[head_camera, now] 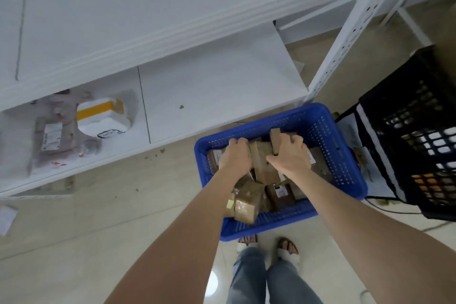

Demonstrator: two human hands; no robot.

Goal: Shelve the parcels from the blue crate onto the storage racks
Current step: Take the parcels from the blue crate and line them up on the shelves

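A blue crate [345, 155] stands on the floor, holding several brown parcels [248, 203]. Both my arms reach down into it. My right hand [291, 153] grips a small brown box [275, 140] at the crate's far side. My left hand [235, 154] is curled over parcels at the crate's left; what it grips is hidden under the fingers. The white storage rack [222, 86] lies to the left, and its low shelf holds a pink bagged parcel [53, 136] and a white parcel with a yellow stripe [103, 118].
A black crate [417, 136] with goods stands right of the blue one. A perforated white rack post [350, 32] rises behind. My feet [269, 245] are just below the blue crate. A white scrap [7, 217] lies on the floor at left.
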